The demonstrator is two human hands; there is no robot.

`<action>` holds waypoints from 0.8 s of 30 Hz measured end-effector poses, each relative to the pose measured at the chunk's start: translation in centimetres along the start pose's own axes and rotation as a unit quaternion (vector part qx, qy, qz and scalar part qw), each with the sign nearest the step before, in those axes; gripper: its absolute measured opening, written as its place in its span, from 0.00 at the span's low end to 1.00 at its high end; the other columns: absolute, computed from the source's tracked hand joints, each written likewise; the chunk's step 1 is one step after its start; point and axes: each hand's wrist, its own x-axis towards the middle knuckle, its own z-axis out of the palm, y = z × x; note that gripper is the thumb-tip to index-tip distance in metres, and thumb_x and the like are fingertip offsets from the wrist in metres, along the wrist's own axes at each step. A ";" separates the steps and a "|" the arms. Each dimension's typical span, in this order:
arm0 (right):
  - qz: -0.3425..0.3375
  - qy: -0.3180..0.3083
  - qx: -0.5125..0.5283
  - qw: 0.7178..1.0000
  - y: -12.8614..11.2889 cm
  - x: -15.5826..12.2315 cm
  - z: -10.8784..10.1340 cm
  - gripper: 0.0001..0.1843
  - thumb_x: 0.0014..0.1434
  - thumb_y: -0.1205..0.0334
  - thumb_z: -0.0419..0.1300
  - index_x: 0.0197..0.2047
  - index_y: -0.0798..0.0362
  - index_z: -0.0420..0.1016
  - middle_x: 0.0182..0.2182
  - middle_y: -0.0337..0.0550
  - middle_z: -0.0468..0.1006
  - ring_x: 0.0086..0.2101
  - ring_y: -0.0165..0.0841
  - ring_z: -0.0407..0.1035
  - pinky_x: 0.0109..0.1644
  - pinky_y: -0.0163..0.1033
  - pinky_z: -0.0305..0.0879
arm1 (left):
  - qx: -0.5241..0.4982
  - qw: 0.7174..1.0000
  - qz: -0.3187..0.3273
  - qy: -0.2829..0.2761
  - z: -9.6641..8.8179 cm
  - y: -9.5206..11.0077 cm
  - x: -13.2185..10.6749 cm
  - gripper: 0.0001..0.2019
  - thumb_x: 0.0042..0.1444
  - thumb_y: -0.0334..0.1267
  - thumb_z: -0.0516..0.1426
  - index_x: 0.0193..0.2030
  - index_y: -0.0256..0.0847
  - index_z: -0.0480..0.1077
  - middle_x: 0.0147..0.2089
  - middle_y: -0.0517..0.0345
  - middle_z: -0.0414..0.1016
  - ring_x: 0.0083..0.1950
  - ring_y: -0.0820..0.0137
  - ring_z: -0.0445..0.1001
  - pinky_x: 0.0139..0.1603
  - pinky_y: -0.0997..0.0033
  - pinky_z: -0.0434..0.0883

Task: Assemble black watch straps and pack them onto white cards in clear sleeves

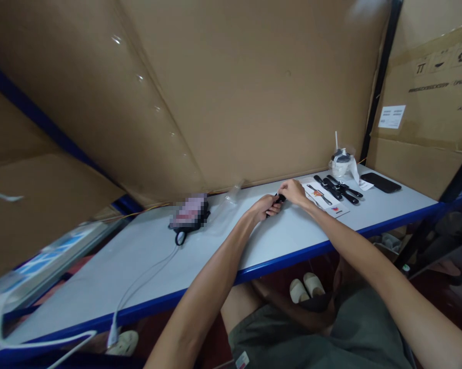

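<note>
Your left hand [263,207] grips the black strap [279,198] over the shelf [200,256]; your right hand [293,190] pinches its far end. Keep it low, fingers near the joint.

A small black object [277,201], slim and dark, sits pinched between the left hand [264,207] and the right hand [292,191] just above the pale bench [146,266]. It slants from seven o'clock up to one o'clock, mostly hidden by fingers.
</note>
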 end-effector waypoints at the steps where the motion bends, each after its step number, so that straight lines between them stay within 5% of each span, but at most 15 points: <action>1: 0.004 0.003 -0.012 1.000 -0.1 -0.1 0.1 0.09 0.60 0.61 0.64 0.40 0.46 0.88 0.41 0.40 0.87 0.42 0.34 0.79 0.41 0.32 0.66 | 0.000 1.000 -0.001 -0.001 0.0 0.0 0.1 0.09 0.69 0.31 0.48 0.35 0.43 0.55 0.22 0.70 0.52 0.14 0.82 0.49 0.13 0.84 0.37; 14: 0.017 0.023 -0.053 0.998 0.5 0.0 0.7 0.10 0.59 0.59 0.62 0.40 0.46 0.86 0.41 0.43 0.87 0.45 0.38 0.78 0.40 0.34 0.65 | 0.003 1.000 -0.007 -0.004 0.6 0.5 -0.6 0.13 0.73 0.42 0.48 0.35 0.43 0.56 0.23 0.70 0.52 0.14 0.83 0.49 0.12 0.85 0.38; 24: -0.012 0.020 -0.026 0.999 1.0 0.2 0.5 0.09 0.59 0.59 0.63 0.38 0.45 0.86 0.39 0.41 0.87 0.42 0.36 0.78 0.40 0.34 0.65 | -0.043 0.999 0.000 0.014 0.2 0.2 -0.3 0.11 0.74 0.39 0.45 0.37 0.43 0.55 0.23 0.71 0.51 0.13 0.83 0.49 0.12 0.85 0.38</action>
